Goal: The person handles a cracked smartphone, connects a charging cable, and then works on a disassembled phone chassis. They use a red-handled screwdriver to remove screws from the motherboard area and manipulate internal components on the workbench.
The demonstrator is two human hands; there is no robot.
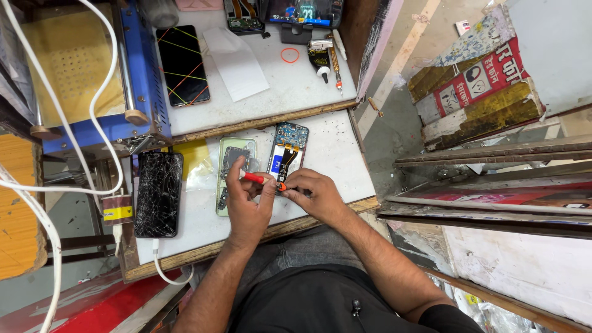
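Left fingers: I see my left hand (pixel 245 206) with fingers (pixel 234 168) curled closed around a red-handled screwdriver (pixel 260 179), thumb and forefinger pinching the shaft.
Right fingers: my right hand (pixel 314 194) has its fingers (pixel 295 185) drawn together at the orange collar of the screwdriver tip, pressing on the lower end of the opened phone (pixel 287 150); whether they pinch something small, I cannot tell.
Screwdriver axis: lies nearly level, handle toward my left, tip toward my right, across the phone's lower edge.
Opened phone: back off, circuit board showing, on the worktop (pixel 333 154); long axis runs away from me, tilted slightly right at the top.
Just left: pale green back cover (pixel 231 161), parallel to the phone, partly under my left hand.
Further left: phone with cracked screen (pixel 158 193), a white cable (pixel 161 271) plugged into its near end.
Far shelf: dark phone with coloured lines (pixel 182 64), white sheet (pixel 237 61), orange ring (pixel 290 55), glue tube (pixel 320 59).
Far left: blue machine (pixel 145 74).
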